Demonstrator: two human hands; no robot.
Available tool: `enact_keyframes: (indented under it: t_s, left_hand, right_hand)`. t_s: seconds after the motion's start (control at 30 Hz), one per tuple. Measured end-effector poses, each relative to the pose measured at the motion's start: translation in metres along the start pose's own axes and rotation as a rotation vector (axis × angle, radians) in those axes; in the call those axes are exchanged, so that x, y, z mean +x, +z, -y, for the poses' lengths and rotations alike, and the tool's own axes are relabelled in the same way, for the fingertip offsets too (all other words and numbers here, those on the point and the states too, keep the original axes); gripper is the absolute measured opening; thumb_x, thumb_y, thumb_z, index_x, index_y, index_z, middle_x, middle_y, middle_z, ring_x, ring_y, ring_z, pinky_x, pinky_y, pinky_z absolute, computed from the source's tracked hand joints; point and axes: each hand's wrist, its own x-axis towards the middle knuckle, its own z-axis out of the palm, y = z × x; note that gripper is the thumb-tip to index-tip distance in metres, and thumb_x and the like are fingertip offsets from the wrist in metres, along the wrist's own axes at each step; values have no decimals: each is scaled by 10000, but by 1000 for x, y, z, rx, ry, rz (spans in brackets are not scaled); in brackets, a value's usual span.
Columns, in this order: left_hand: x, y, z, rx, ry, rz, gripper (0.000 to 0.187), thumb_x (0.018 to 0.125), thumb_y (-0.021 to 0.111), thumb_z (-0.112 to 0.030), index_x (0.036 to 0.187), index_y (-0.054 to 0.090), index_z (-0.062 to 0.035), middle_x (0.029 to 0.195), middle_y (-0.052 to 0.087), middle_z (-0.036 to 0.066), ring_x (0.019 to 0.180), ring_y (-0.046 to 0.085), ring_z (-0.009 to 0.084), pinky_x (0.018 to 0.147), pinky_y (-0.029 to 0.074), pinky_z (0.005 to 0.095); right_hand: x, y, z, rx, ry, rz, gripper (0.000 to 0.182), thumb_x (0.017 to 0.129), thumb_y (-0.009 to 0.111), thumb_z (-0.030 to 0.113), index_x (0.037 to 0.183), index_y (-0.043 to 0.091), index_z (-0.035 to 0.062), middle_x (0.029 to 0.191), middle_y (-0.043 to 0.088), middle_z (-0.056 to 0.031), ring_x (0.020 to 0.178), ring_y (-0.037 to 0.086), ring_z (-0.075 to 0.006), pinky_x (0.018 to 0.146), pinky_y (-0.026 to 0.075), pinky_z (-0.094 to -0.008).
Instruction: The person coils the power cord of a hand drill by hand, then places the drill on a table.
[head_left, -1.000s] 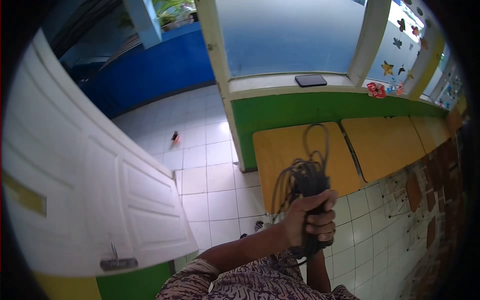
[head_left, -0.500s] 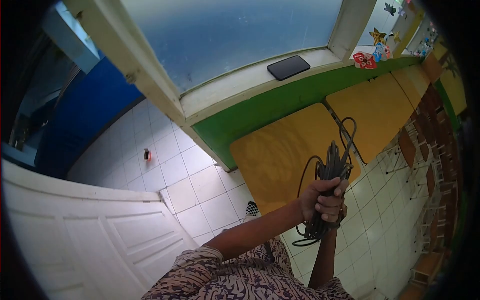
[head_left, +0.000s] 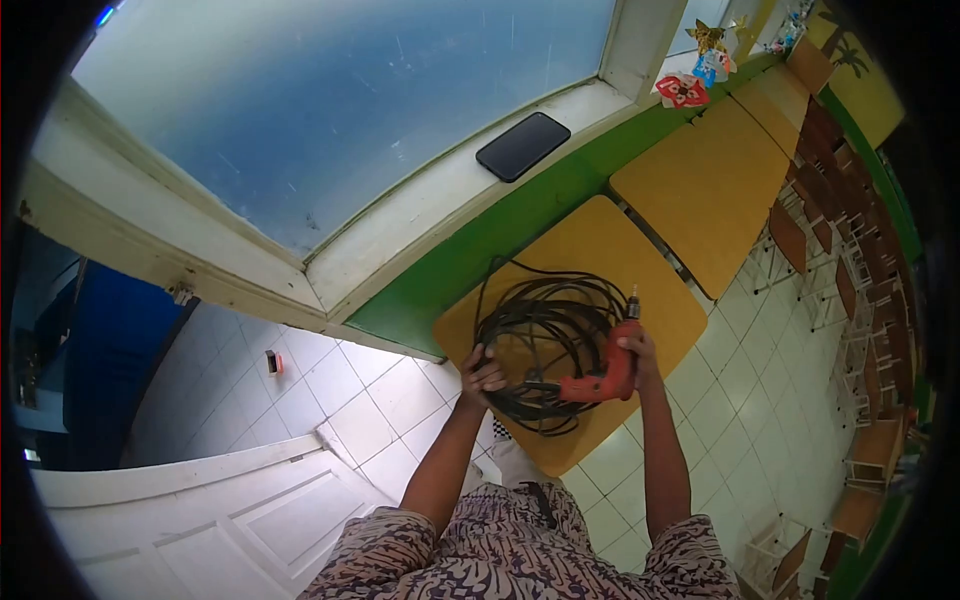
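My left hand (head_left: 483,375) is closed around the left side of a loosely coiled black cable (head_left: 520,312). The loops spread wide between my two hands, over the yellow table. In my right hand (head_left: 640,352) is a red power drill (head_left: 612,378), gripped at its body. Its chuck and a thin bit point away from me, and its handle end reaches left across the coil. The tabletop (head_left: 590,235) lies beneath the cable and drill.
A black phone (head_left: 523,146) lies on the white window sill. Another yellow table (head_left: 700,195) adjoins the first, with several chairs (head_left: 788,238) beyond at the right. A white panelled door (head_left: 290,515) stands at lower left. A small red-and-dark object (head_left: 274,363) is on the tiled floor.
Both hands were together on a tight cable bundle. Now they are apart, the coil has opened out, and the red drill shows in my right hand. The view has shifted.
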Motion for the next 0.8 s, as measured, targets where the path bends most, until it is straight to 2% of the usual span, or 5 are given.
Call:
enact_keyframes:
  t_s: [0.4,0.53,0.6,0.73,0.8]
  left_hand:
    - [-35,26,-22,990,178,-1193,126,839,647,-169,879,576,-73,576,458,2,488,451,103,479,411,229]
    - [-16,11,-13,1099,360,-1210,195,774,679,-141,909,574,-48,607,508,26,458,499,151,464,485,309]
    - [-8,11,-5,1820,667,-1183,288,736,695,-151,949,571,-2,653,593,96,477,581,227,497,511,325]
    - [-10,-3,-5,2377,178,-1666,539,780,672,-309,1158,467,16,867,661,213,795,667,368,762,524,447]
    - [-18,14,-13,2263,-12,-1733,632,802,646,-389,1240,410,1,1042,634,238,1012,611,388,898,465,490]
  right_hand:
    - [17,35,-28,-373,-9,-109,492,627,789,102,1063,583,5,937,610,-66,806,605,-169,729,529,-317]
    - [28,34,-22,-422,-73,-64,501,626,793,141,1063,593,1,937,622,-75,806,606,-176,726,522,-318]
    - [31,34,-17,-612,-148,-93,531,629,791,181,1083,589,-5,950,626,-84,820,608,-184,732,516,-320]
    - [32,40,-22,-964,-233,-210,640,664,773,257,1189,553,-36,1084,640,-158,979,628,-262,858,497,-357]
    - [37,43,-27,-1050,-226,-182,672,666,772,278,1214,540,-36,1136,627,-181,1035,617,-286,899,483,-369]
